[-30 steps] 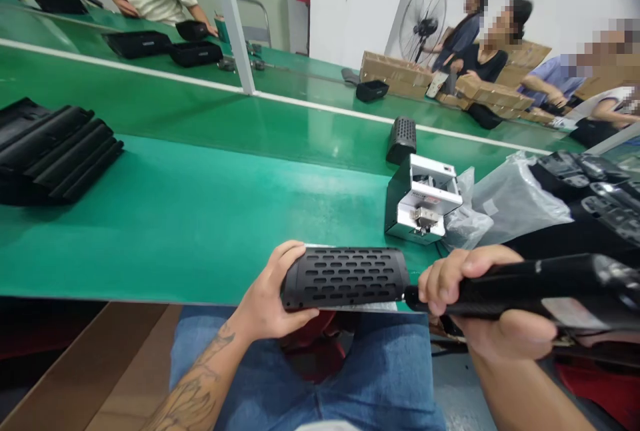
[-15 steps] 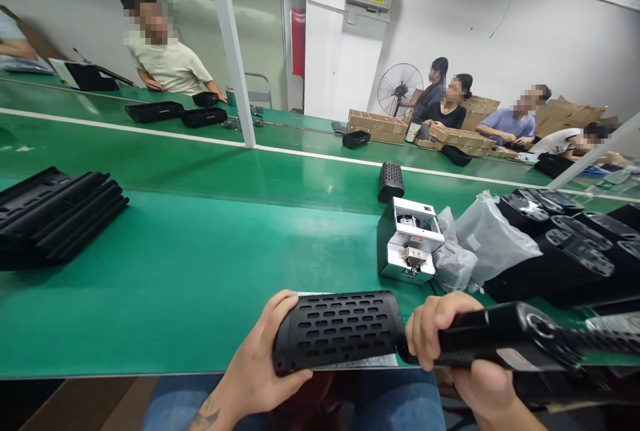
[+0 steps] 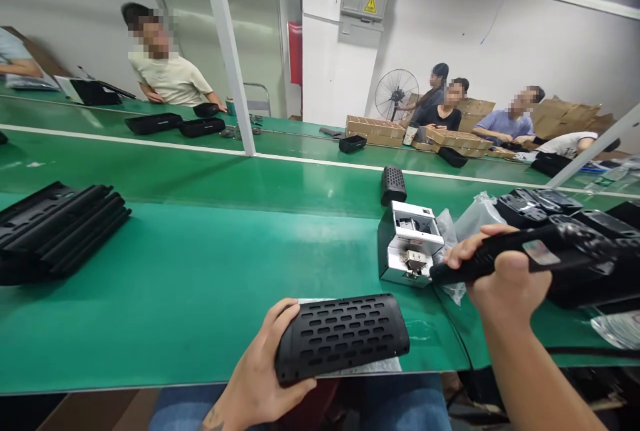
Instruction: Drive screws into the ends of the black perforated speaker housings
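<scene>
My left hand (image 3: pixel 263 368) grips the left end of a black plastic housing (image 3: pixel 345 334) with rows of slotted holes, thumb below and fingers over the top. The housing lies on a pale sheet at the table's front edge. My right hand (image 3: pixel 505 278) is wrapped round a black electric screwdriver (image 3: pixel 543 251), held almost level. Its front end is at the lower right of a white and black screw feeder (image 3: pixel 413 238), beside the metal outlet. Whether the bit touches the outlet I cannot tell.
Several black panels (image 3: pixel 60 234) are stacked at left. Another slotted housing (image 3: pixel 393 184) stands behind the feeder. Plastic bags (image 3: pixel 475 218) and several black units (image 3: pixel 535 204) crowd the right. A cable (image 3: pixel 457 331) runs to the table edge. Co-workers (image 3: pixel 173 78) sit across the green table (image 3: pixel 200 284).
My right hand has carried the screwdriver up and away from the housing's right end to the screw feeder. My left hand keeps its hold on the housing, which has barely moved.
</scene>
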A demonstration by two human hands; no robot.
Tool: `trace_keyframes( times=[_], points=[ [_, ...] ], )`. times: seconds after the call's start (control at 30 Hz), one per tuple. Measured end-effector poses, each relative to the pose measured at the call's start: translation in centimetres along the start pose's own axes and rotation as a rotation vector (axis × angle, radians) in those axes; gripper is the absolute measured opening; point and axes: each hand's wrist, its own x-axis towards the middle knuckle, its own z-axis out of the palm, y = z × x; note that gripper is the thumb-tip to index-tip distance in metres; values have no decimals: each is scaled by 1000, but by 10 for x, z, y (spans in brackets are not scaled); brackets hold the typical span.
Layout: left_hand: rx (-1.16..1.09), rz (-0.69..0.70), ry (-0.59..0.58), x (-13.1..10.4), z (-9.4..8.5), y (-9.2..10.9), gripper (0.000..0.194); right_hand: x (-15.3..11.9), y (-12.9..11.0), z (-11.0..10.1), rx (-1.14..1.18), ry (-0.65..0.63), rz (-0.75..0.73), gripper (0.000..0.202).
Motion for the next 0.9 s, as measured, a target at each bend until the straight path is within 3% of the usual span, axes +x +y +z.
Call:
trace_keyframes(
  times=[0.2,0.63,0.77,0.9],
  points=[
    [-16,6,-16,2,0,0,94,19,27,-1,-87,72,-31,28],
    [-32,-4,-34,5,-2,3,103,22,65,-2,-100,-2,-4,43],
    [-26,13,-28,8,-2,5,104,18,66,-3,-84,-33,27,43],
    [-34,24,-22,8,-2,4,106,16,47,-2,-83,-37,41,42]
  ],
)
